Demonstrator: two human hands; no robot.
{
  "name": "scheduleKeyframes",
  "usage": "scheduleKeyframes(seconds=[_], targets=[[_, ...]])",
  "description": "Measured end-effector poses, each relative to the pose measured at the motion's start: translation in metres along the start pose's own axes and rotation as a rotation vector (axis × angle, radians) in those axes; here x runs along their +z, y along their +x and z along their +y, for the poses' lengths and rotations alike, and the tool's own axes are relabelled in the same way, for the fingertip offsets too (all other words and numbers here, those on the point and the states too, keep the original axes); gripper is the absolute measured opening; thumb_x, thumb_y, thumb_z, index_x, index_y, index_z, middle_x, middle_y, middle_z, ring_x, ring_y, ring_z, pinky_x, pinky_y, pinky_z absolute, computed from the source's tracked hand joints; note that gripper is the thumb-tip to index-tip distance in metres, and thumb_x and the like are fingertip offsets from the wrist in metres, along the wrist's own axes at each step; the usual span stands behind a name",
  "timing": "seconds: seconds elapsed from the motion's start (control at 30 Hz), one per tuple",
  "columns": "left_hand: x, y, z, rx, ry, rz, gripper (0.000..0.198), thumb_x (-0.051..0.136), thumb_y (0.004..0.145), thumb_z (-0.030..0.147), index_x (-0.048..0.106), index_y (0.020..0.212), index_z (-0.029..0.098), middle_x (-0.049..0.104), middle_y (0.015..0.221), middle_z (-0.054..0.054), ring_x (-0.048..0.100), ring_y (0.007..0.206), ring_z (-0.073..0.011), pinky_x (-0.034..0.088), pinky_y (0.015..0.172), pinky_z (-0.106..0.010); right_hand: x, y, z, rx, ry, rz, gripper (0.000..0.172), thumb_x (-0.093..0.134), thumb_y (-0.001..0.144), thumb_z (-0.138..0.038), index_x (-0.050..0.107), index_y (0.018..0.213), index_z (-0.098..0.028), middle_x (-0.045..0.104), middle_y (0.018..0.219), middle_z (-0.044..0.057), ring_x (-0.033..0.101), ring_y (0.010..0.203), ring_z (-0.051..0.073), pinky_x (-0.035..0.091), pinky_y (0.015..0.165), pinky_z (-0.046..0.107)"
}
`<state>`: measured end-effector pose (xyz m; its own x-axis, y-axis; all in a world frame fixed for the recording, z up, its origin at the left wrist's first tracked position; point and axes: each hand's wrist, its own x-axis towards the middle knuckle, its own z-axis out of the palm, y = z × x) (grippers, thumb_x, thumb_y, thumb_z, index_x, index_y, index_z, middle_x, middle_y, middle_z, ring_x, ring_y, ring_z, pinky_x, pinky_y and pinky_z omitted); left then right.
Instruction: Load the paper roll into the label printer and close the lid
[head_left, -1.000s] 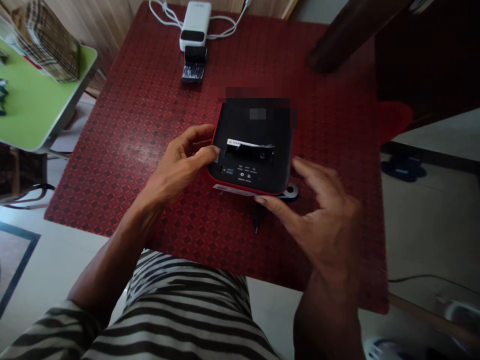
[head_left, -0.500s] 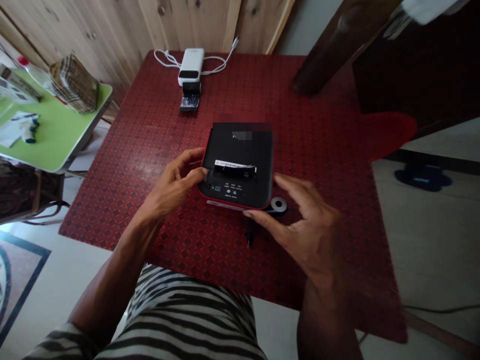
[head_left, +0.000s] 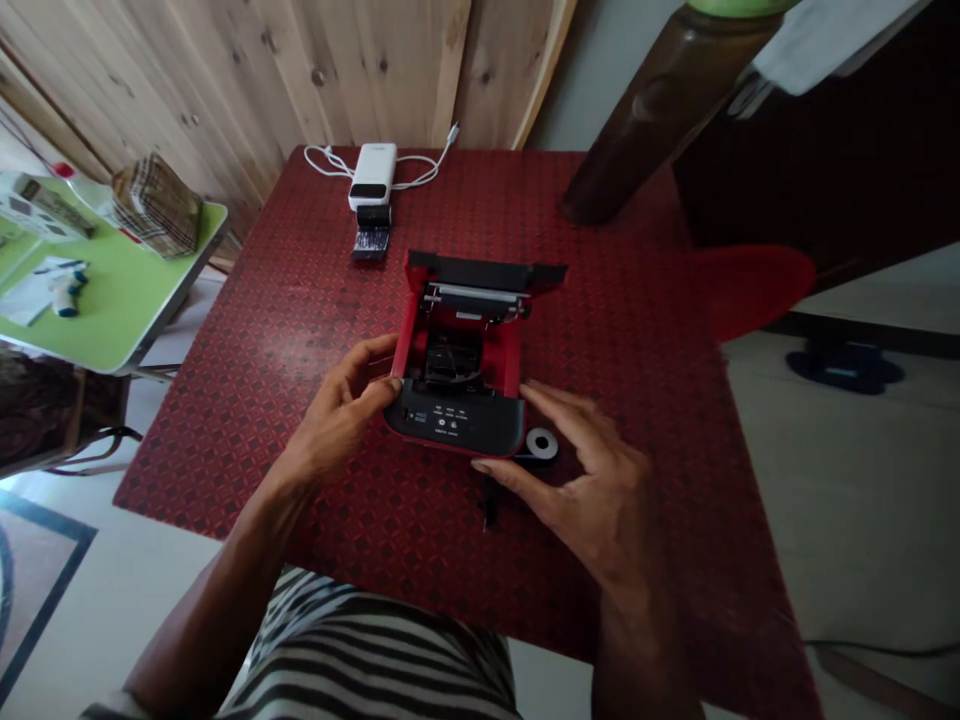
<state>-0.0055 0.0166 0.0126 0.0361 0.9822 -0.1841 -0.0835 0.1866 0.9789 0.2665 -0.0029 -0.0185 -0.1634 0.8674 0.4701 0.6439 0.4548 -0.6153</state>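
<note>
A small red and black label printer (head_left: 454,415) stands on the red patterned table with its lid (head_left: 487,270) raised. Inside it I see a red bay, a roller bar (head_left: 476,296) and a dark part (head_left: 452,360) whose kind I cannot make out. My left hand (head_left: 349,400) grips the left side, its thumb on the front left corner. Around the front right corner closes my right hand (head_left: 585,475), thumb at the front edge and fingers along the right side. Beside that corner lies a small roll with a pale face and dark rim (head_left: 541,443).
Behind the printer lie a white power bank (head_left: 373,175) with its cable and a dark ribbon-like roll (head_left: 372,232). A brown post (head_left: 660,120) rises at the back right, near a red stool (head_left: 757,285). To the left stands a green table (head_left: 142,310) with a plaid bag (head_left: 157,205).
The printer's lid has swung up from closed to open, baring the inside. Both hands stay at the printer's sides. The whole view has shifted slightly.
</note>
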Motion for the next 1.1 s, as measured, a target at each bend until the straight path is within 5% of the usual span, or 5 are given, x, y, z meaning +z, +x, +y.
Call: scheduleKeyframes(seconds=[0.47,0.63,0.8,0.97,1.1], targets=[[-0.006,-0.006,-0.020,0.111,-0.027,-0.033,0.058,0.080,0.106,0.052,0.072,0.158,0.030,0.073,0.166,-0.011,0.068,0.155,-0.0373,0.055,0.129,-0.055,-0.019,0.004,-0.008,0.054,0.041,-0.045,0.071,0.085,0.098,-0.076,0.078,0.150,-0.027,0.087,0.142,0.014,0.085,0.129,0.036,0.073,0.108,0.059],[0.005,-0.012,-0.024,0.132,-0.011,0.006,0.068,0.083,0.103,0.059,0.064,0.161,0.029,0.069,0.168,-0.015,0.068,0.154,-0.0400,0.059,0.125,-0.057,-0.038,0.038,-0.028,-0.055,-0.052,-0.028,0.025,0.075,0.115,-0.038,0.083,0.138,-0.030,0.092,0.128,0.006,0.088,0.116,0.027,0.073,0.105,0.050],[0.006,-0.010,-0.029,0.176,0.022,0.017,0.070,0.081,0.104,0.061,0.062,0.162,0.025,0.066,0.166,-0.017,0.063,0.157,-0.0398,0.050,0.133,-0.061,-0.005,0.084,-0.042,-0.225,-0.161,-0.222,0.030,0.060,0.116,-0.014,0.084,0.130,-0.024,0.091,0.128,0.008,0.087,0.118,0.028,0.071,0.110,0.053],[0.002,-0.011,-0.034,0.162,0.040,0.005,0.076,0.078,0.105,0.063,0.058,0.168,0.026,0.063,0.168,-0.018,0.058,0.162,-0.0435,0.045,0.135,-0.067,0.026,0.121,-0.057,-0.079,-0.447,-0.648,0.026,0.063,0.112,-0.008,0.084,0.123,-0.018,0.088,0.134,0.017,0.083,0.128,0.035,0.067,0.114,0.053],[0.002,-0.012,-0.035,0.147,0.030,-0.008,0.073,0.077,0.107,0.060,0.056,0.169,0.029,0.061,0.171,-0.017,0.055,0.164,-0.0437,0.046,0.134,-0.069,0.036,0.135,-0.064,-0.041,-0.531,-0.721,0.029,0.068,0.108,-0.006,0.081,0.132,-0.013,0.086,0.134,0.021,0.084,0.124,0.039,0.069,0.106,0.052]])
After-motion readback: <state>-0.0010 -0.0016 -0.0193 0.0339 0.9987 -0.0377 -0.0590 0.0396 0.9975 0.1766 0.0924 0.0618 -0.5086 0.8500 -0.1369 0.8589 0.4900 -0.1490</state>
